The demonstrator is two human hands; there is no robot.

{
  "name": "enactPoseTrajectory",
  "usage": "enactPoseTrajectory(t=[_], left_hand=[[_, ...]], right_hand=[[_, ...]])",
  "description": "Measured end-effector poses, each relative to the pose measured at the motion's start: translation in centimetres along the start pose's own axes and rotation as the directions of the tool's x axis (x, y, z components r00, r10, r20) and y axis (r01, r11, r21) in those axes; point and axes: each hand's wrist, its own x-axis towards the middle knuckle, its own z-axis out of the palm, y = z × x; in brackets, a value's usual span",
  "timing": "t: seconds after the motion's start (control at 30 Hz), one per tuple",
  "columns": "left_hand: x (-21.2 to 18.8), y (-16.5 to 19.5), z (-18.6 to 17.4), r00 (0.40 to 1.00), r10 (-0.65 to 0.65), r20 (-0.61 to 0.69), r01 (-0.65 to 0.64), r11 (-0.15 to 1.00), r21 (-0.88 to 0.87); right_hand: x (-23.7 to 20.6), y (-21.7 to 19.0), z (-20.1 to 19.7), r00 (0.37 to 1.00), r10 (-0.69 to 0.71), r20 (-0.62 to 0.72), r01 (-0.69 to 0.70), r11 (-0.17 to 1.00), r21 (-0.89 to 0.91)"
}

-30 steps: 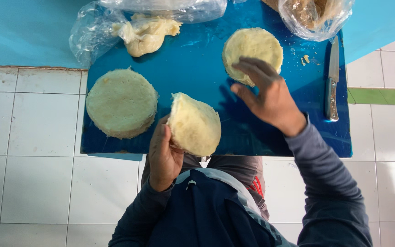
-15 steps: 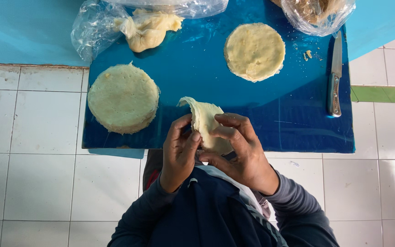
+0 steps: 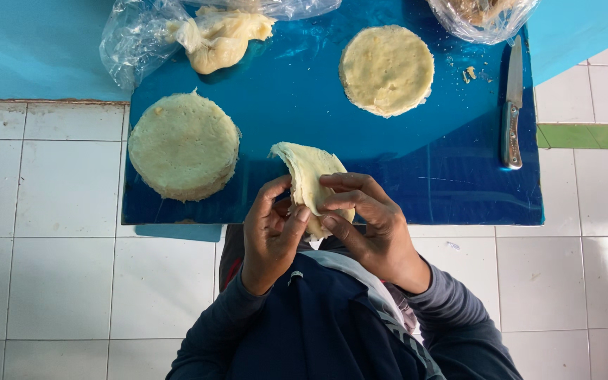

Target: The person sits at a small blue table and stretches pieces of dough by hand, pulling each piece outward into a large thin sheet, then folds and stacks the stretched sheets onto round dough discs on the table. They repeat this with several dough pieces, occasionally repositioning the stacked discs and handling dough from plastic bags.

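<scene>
Head view first: we now have both hands on the dough round (image 3: 309, 169), where a second ago only our left hand (image 3: 270, 236) held it while the right hand (image 3: 369, 229) reached out toward the far disc. Half a second ago the two hands had already closed on it; since then the round has bent further, its upper edge curling over to the left. We judge the work has passed from fetching to folding or peeling the piece.

It sits just above the near edge of the table (image 3: 416, 176), held clear of it. Our left thumb and fingers (image 3: 297, 218) pinch its lower part, and the right fingers (image 3: 343, 181) pinch the same sheet from the other side, fingertips pressed together on the dough.

That round is thin, pale yellow, limp and matte, with a soft wavy rim. To its left lies a thick stack of rounds (image 3: 183, 144), crumbly at the rim. Farther off rests a single flat disc (image 3: 386, 69) with a dimpled face. A lump of dough (image 3: 223, 39) spills from a crinkled clear plastic bag (image 3: 131, 46). At the right lies a knife (image 3: 511, 105), metal blade and handle, beside a few crumbs. White floor tiles (image 3: 51, 246) surround the glossy blue table.
</scene>
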Motion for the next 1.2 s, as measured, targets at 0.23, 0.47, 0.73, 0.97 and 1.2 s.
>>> enactPoseTrajectory(t=[0.23, 0.47, 0.73, 0.97, 1.2], left_hand=[[0.1, 0.3, 0.0, 0.999, -0.005, 0.034, 0.005, 1.000, -0.007], [0.5, 1.0, 0.4, 0.988, 0.071, 0.134, -0.084, 0.992, 0.095], [0.3, 0.4, 0.1, 0.991, 0.055, 0.122, -0.071, 0.990, 0.125], [0.4, 1.1, 0.5, 0.978, 0.099, 0.185, -0.128, 0.980, 0.153], [0.5, 1.4, 0.6, 0.985, 0.043, 0.168, -0.078, 0.976, 0.205]], right_hand=[[-0.2, 1.1, 0.2, 1.000, 0.016, 0.006, -0.016, 0.998, 0.062], [-0.3, 2.0, 0.0, 1.000, 0.019, 0.006, -0.020, 0.990, 0.142], [-0.1, 2.3, -0.4, 0.992, 0.113, 0.048, -0.121, 0.966, 0.227], [-0.3, 2.7, -0.4, 0.997, 0.063, 0.053, -0.074, 0.972, 0.224], [-0.1, 3.0, -0.4, 0.991, 0.122, 0.056, -0.133, 0.949, 0.284]])
